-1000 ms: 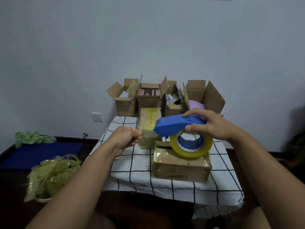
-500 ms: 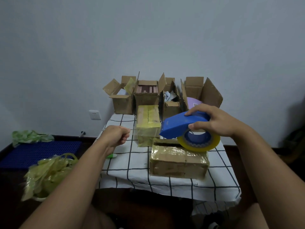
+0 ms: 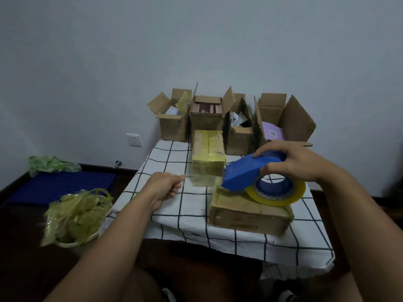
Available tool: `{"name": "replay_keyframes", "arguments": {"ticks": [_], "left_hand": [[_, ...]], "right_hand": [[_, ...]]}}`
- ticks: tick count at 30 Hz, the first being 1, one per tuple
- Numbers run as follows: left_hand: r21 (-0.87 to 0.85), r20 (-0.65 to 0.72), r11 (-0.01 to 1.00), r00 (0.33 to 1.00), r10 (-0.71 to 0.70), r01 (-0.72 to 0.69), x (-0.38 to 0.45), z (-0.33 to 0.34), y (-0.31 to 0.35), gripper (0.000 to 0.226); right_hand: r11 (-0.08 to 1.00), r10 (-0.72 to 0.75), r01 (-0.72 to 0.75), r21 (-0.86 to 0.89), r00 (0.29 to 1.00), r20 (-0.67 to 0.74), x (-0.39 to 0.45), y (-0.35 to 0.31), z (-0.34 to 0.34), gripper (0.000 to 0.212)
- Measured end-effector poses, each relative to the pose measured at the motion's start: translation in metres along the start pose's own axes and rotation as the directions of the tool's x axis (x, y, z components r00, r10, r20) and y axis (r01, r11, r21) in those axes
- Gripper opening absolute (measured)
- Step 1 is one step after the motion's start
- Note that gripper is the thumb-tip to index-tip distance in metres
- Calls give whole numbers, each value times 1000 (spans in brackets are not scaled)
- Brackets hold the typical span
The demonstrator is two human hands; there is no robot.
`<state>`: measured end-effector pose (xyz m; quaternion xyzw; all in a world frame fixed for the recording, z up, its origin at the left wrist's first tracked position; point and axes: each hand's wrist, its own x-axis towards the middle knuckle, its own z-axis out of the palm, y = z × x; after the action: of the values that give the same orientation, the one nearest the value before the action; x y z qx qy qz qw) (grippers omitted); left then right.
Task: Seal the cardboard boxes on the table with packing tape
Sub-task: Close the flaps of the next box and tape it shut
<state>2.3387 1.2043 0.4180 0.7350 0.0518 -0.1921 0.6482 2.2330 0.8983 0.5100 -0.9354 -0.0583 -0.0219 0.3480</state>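
Table [image 3: 174, 210]: right hand [image 3: 292, 162] holds tape dispenser [image 3: 246, 173] over sealed box [image 3: 248, 212].

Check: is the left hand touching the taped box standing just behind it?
Apart. In the head view, the left hand sits clear of the yellow-taped box, with checked tablecloth visible between its fingertips and the box.

right hand [image 3: 292, 164] grips tape dispenser [image 3: 248, 173] | left hand [image 3: 163, 188] pinches tape end

Matt blue plastic dispenser [image 3: 246, 171], glossy yellowish tape roll [image 3: 281, 194], tape-shiny cardboard box [image 3: 246, 212], cloth table cover [image 3: 192, 205].
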Motion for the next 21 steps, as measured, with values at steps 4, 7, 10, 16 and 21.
{"name": "replay_keyframes", "arguments": {"ticks": [4,7,10,16,21], "left_hand": [[-18,31,1000,999,-23,24,4,6,-10,10],[-11,48,999,998,-46,46,8,7,-19,18],[-13,65,998,996,-56,57,9,7,-26,20],[2,70,997,995,-73,73,12,12,-33,19],[45,75,995,993,-94,91,15,19,-49,24]], "right_hand": [[998,17,-14,-56,999,41,1,4,2,29],[999,21,-20,-37,1000,19,-3,8,3,29],[999,15,-14,-32,1000,15,-5,10,4,29],[1000,20,-20,-14,1000,2,-7,9,5,28],[1000,27,-27,-13,1000,6,-6,11,6,28]]}}
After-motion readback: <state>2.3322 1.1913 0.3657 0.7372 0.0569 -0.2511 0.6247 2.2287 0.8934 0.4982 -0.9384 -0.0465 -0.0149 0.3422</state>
